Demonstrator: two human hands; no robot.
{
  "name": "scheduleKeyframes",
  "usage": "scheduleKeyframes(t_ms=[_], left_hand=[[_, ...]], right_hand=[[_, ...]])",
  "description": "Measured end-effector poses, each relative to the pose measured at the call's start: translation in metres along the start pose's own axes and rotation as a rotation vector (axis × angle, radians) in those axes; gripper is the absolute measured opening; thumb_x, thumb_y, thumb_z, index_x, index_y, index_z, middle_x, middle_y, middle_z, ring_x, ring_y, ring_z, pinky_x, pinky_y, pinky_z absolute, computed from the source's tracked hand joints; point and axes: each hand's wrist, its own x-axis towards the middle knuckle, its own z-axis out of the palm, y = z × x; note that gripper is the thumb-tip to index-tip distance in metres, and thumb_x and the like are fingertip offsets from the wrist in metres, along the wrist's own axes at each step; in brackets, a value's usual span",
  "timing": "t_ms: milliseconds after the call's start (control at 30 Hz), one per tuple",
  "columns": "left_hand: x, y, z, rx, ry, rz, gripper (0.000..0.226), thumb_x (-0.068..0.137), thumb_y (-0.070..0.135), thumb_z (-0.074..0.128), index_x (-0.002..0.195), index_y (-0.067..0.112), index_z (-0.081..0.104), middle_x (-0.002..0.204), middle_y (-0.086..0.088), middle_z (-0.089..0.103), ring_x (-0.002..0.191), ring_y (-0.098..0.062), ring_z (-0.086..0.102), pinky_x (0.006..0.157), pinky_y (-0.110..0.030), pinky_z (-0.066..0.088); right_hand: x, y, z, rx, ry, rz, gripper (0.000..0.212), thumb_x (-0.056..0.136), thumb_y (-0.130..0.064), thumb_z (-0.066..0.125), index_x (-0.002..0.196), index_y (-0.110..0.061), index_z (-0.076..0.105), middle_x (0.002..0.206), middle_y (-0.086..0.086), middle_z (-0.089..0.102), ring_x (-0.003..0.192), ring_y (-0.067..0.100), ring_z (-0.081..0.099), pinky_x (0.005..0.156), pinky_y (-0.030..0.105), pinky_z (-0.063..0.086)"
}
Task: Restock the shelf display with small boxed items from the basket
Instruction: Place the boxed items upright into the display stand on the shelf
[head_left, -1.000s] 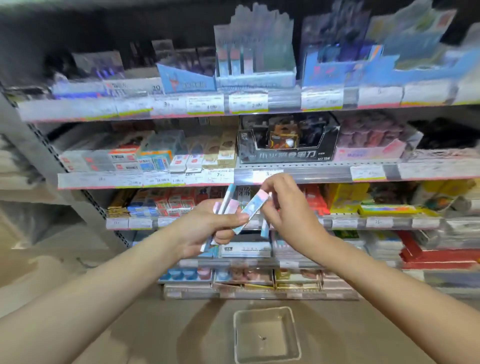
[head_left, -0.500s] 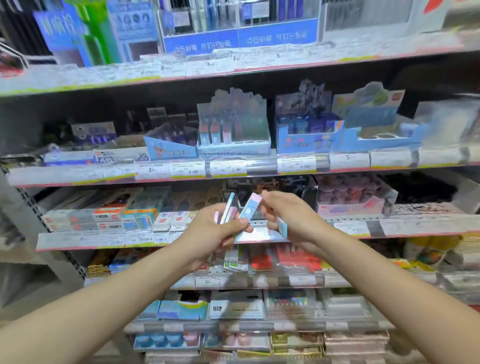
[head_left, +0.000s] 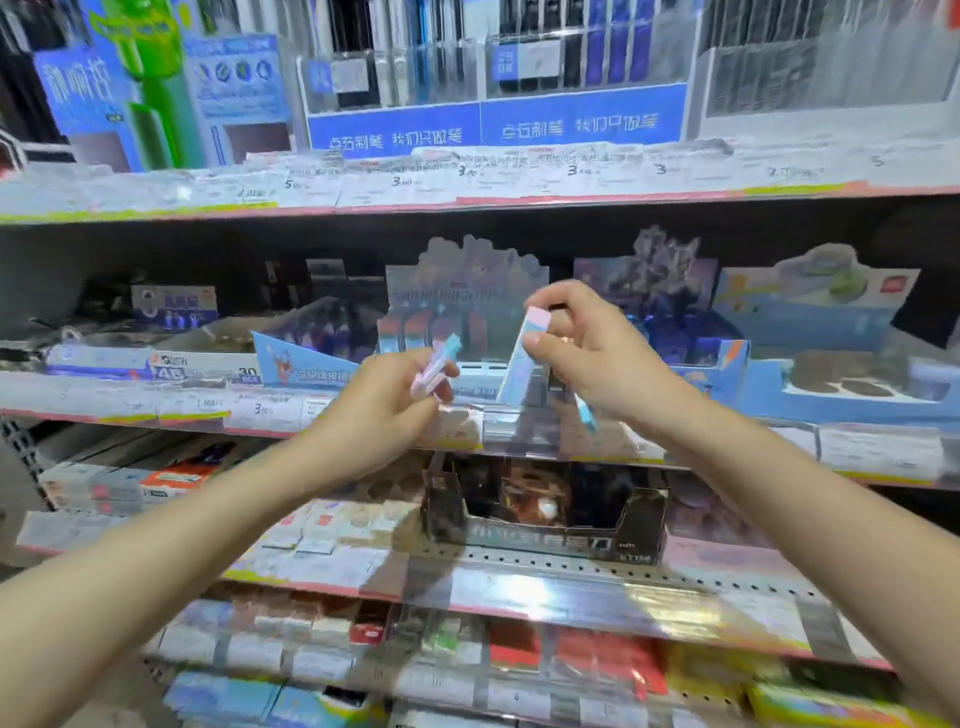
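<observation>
My left hand (head_left: 382, 402) is closed around a few slim pink-and-blue boxes (head_left: 439, 361) whose ends stick up past my fingers. My right hand (head_left: 587, 358) pinches one slim pastel box (head_left: 522, 361) upright between thumb and fingers, and a second box end (head_left: 586, 415) pokes out below the palm. Both hands hover in front of a pastel cardboard display carton (head_left: 467, 291) on the middle shelf, which holds several similar upright boxes. The basket is out of view.
Price-label rails (head_left: 260, 410) run along each shelf edge. A blue display carton (head_left: 810, 358) stands to the right and a black carton (head_left: 545, 525) sits on the shelf below. Pen racks (head_left: 493, 67) fill the top shelf. Stacked stationery fills the lower shelves.
The view has tilted upward, so the floor basket dropped out of sight. My hands rose to the pastel carton's shelf and drew apart; the right hand now holds one box on its own.
</observation>
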Motion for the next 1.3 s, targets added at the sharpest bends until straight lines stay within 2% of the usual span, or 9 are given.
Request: scheduleKeyframes(t_ms=[133,233,333,467,600,800,1067,1233,1300], left_hand=[[0.021,-0.014,-0.016,0.321,-0.027,0.243,0.026,0.077,0.002,0.046,0.064,0.022,0.037,0.068,0.002,0.047,0.063,-0.020,0.046,0.055,-0.027,0.035],[0.039,-0.024,-0.029,0.559,-0.026,0.503,0.017,0.066,-0.001,0.051,0.067,0.014,0.043,0.073,-0.011,0.054,0.065,-0.031,0.053,0.054,-0.037,0.041],[0.056,-0.035,-0.035,0.746,-0.098,0.594,0.018,0.059,-0.002,0.055,0.069,0.012,0.050,0.074,-0.012,0.056,0.064,-0.034,0.055,0.050,-0.042,0.045],[0.066,-0.048,-0.035,0.630,-0.185,0.614,0.031,0.069,-0.006,0.056,0.073,0.018,0.036,0.079,-0.016,0.057,0.071,-0.038,0.056,0.057,-0.039,0.039],[0.070,-0.052,-0.041,0.514,-0.247,0.566,0.024,0.083,0.001,0.048,0.074,0.016,0.031,0.079,-0.009,0.053,0.070,-0.027,0.044,0.062,-0.031,0.030],[0.069,-0.054,-0.047,0.494,-0.274,0.569,0.024,0.084,0.003,0.048,0.072,0.016,0.031,0.072,0.001,0.039,0.067,-0.021,0.037,0.062,-0.028,0.027],[0.074,-0.057,-0.047,0.481,-0.267,0.578,0.029,0.083,0.003,0.049,0.069,0.019,0.030,0.059,0.008,0.031,0.057,-0.017,0.032,0.049,-0.020,0.024],[0.076,-0.058,-0.047,0.464,-0.261,0.569,0.046,0.082,0.001,0.049,0.060,0.027,0.018,0.056,0.008,0.031,0.052,-0.007,0.033,0.051,-0.020,0.025],[0.077,-0.059,-0.047,0.460,-0.251,0.562,0.046,0.081,0.001,0.049,0.060,0.028,0.018,0.055,0.007,0.032,0.051,-0.010,0.034,0.050,-0.027,0.026]], right_hand=[[0.031,-0.005,-0.001,-0.245,0.016,-0.063,0.022,0.088,-0.016,0.056,0.108,-0.009,0.048,0.079,0.004,0.055,0.063,0.008,0.042,0.061,0.017,0.035],[0.046,-0.006,0.005,-0.332,0.015,-0.071,0.019,0.087,-0.014,0.055,0.101,-0.001,0.054,0.075,0.008,0.058,0.060,0.010,0.040,0.059,0.024,0.034],[0.055,-0.001,0.018,-0.430,0.034,-0.091,0.019,0.088,-0.012,0.053,0.106,-0.008,0.050,0.066,-0.007,0.040,0.060,0.012,0.036,0.051,0.016,0.029],[0.066,0.001,0.029,-0.474,0.110,-0.049,0.026,0.089,-0.010,0.050,0.115,-0.010,0.047,0.074,-0.002,0.036,0.066,0.014,0.033,0.054,0.022,0.028],[0.073,0.000,0.038,-0.458,0.138,-0.043,0.022,0.090,-0.006,0.048,0.112,-0.006,0.050,0.077,0.003,0.043,0.062,0.007,0.036,0.057,0.007,0.032],[0.077,0.008,0.047,-0.492,0.113,0.040,0.021,0.091,-0.010,0.049,0.112,-0.011,0.049,0.071,-0.004,0.043,0.060,0.008,0.039,0.057,0.024,0.032],[0.086,0.016,0.049,-0.415,0.138,0.110,0.020,0.089,-0.007,0.052,0.110,-0.007,0.053,0.107,0.019,0.061,0.099,0.032,0.058,0.092,0.039,0.048],[0.091,0.018,0.049,-0.363,0.152,0.111,0.017,0.090,-0.003,0.051,0.106,-0.008,0.054,0.110,0.014,0.060,0.092,0.021,0.056,0.065,-0.002,0.035],[0.092,0.018,0.050,-0.354,0.127,0.093,0.017,0.089,-0.003,0.051,0.104,-0.011,0.053,0.108,0.014,0.061,0.087,0.020,0.053,0.067,0.006,0.037]])
